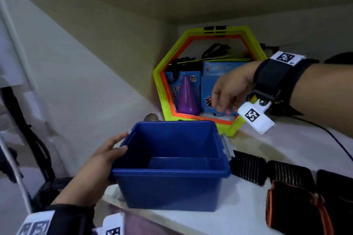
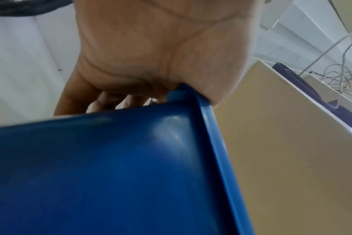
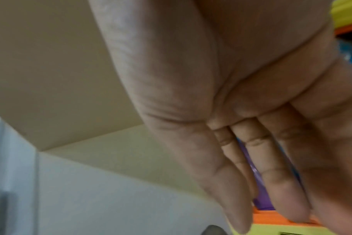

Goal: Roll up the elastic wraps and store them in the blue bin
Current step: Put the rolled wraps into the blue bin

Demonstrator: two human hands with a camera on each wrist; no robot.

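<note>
- While the left hand (image 1: pixel 107 150) is gripping the near-left corner of the blue bin (image 1: pixel 172 183), its thumb is lying inside the wall and its fingers are curling round the outside; the left wrist view is showing the rim (image 2: pixel 209 120) pressing into the palm.
- Right hand (image 1: pixel 232 89) is hovering above and behind the bin with fingers relaxed and hanging down, holding nothing; the right wrist view is showing straight, loose fingers (image 3: pixel 279 174) with nothing between them.
- Bin is sitting at the front-left edge of the white tabletop (image 1: pixel 286 145), open; its inside is looking empty apart from a thin dark sliver on the floor that I cannot identify.
- Elastic wraps (image 1: pixel 271 171) are lying in a row on the tabletop just right of the bin: dark and ribbed, apparently flat and not yet rolled. A black wrap with orange trim (image 1: pixel 294 208) is lying nearer the front edge, bunched.
- Behind the bin, a yellow-and-orange hexagon frame (image 1: pixel 162 82) is leaning against the wall with a purple cone (image 1: pixel 187 97) inside it; unrelated.
- Judgement: task is barely starting. Bin is getting positioned; no wrap rolled or stored that I can see. All rolling and loading is remaining.
</note>
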